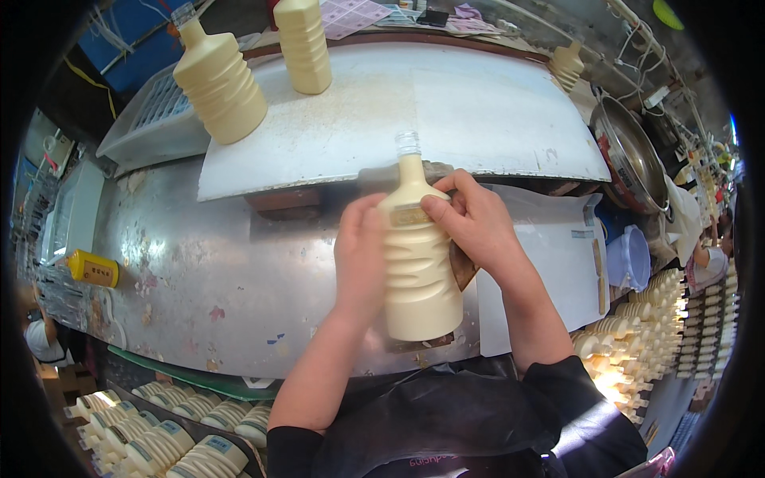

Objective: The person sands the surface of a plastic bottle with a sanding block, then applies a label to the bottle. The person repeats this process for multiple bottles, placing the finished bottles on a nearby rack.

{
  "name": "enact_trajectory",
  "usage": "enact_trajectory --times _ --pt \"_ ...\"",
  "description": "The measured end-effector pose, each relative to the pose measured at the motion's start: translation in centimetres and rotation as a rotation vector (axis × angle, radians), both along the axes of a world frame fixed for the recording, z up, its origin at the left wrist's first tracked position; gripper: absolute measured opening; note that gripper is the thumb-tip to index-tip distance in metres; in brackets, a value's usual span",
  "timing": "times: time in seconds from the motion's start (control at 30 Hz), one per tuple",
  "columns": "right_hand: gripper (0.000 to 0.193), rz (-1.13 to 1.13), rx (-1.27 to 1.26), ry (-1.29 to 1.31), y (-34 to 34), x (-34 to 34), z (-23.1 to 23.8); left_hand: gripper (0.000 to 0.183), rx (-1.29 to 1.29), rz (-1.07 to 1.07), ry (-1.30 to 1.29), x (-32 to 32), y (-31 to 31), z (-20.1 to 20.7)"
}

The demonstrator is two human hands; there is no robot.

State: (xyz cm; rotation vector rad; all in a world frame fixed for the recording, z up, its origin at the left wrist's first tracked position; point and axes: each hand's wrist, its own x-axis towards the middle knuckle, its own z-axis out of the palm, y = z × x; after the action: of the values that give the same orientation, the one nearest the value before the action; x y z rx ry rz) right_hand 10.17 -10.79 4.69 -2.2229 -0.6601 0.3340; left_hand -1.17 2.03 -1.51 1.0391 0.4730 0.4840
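A cream bottle point(422, 307) with wavy ridged sides and a clear, threaded glass-like neck is in front of me, neck pointing away. A small gold-toned label point(410, 215) sits on its shoulder. My right hand point(476, 219) is closed on the bottle's right shoulder, the thumb pressed at the label's right end and the fingers bent round the side. Along the bottle's left side lies my left hand point(358, 251), its fingers smeared by motion, so their grip is unclear. A dark support shows partly under the bottle.
Two more cream bottles point(221, 84) point(304, 48) stand on a raised white board point(478, 103). A yellow container point(93, 268) is on the metal table at left. White sheets point(550, 279), a purple bucket point(629, 259) and a metal pan point(633, 147) are at right. Many bottles fill both lower sides.
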Motion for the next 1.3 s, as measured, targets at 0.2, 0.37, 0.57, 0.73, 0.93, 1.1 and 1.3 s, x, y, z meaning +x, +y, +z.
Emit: enact_trajectory --times 0.2,0.37,0.57,0.73,0.93,1.1,1.3 --pt "0.052 0.008 -0.107 0.066 0.3 -0.1 1.3 0.033 0.228 0.016 0.061 -0.1 -0.4 0.2" --pt "0.051 -0.001 -0.084 0.056 0.2 -0.1 1.2 0.039 0.14 0.013 0.023 -0.3 0.2 -0.6" --pt "0.047 -0.013 -0.009 0.027 0.1 -0.1 0.3 0.03 0.221 0.036 0.025 -0.2 -0.5 0.3" --pt "0.041 0.007 0.09 0.069 -0.1 -0.1 -0.1 0.038 0.136 0.024 0.02 -0.4 0.3 -0.8" --pt "0.03 -0.048 0.611 0.628 -3.7 3.0 -1.4 0.033 0.189 0.031 0.045 -0.3 -0.3 0.6" --pt "0.006 -0.324 0.617 -0.052 -3.2 0.3 -2.1 0.028 0.031 0.025 -0.043 -0.3 -0.3 0.5" --pt "0.03 0.389 0.442 -0.825 -1.2 -5.1 0.2 0.027 -0.183 0.02 -0.067 -0.5 -0.1 0.9"
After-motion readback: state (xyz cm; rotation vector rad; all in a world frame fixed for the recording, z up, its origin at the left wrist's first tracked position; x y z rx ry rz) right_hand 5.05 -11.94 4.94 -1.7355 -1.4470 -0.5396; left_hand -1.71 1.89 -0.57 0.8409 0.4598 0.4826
